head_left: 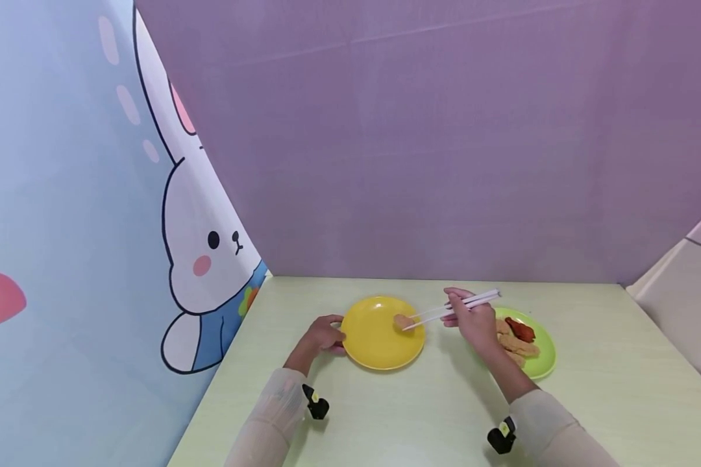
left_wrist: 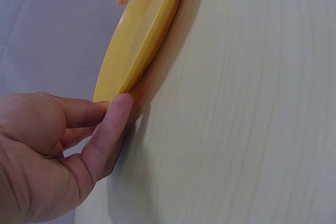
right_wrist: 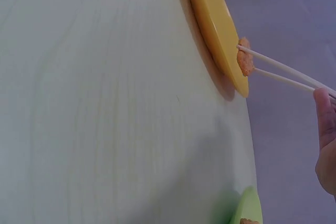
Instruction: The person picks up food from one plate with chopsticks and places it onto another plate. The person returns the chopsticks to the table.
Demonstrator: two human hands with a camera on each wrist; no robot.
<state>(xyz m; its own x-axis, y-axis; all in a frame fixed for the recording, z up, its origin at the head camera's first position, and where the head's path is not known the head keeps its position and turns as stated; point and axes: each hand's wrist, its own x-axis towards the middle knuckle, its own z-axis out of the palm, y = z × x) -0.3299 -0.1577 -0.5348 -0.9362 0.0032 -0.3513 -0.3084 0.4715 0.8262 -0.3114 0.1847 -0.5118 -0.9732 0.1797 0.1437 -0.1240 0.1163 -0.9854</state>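
With thumb and fingers, my left hand [head_left: 325,335] pinches the left rim of a yellow plate [head_left: 374,344]. The left wrist view shows the thumb on one side of that rim [left_wrist: 118,72] and fingers on the other. My right hand [head_left: 473,321] grips a pair of white chopsticks [head_left: 444,311]. Between their tips is a small orange-brown fried nugget [right_wrist: 244,59], over the right part of the yellow plate. Partly behind the right hand and wrist, a green plate [head_left: 546,363] holds several fried pieces [head_left: 516,345] and a dark red piece [head_left: 521,329].
Both plates stand on a pale wood-grain table [head_left: 420,415]. A purple cloth [head_left: 432,149] hangs along its back edge. To the left is a blue cloth [head_left: 64,194] with a printed rabbit. Each sleeve carries a small black device near the wrist.
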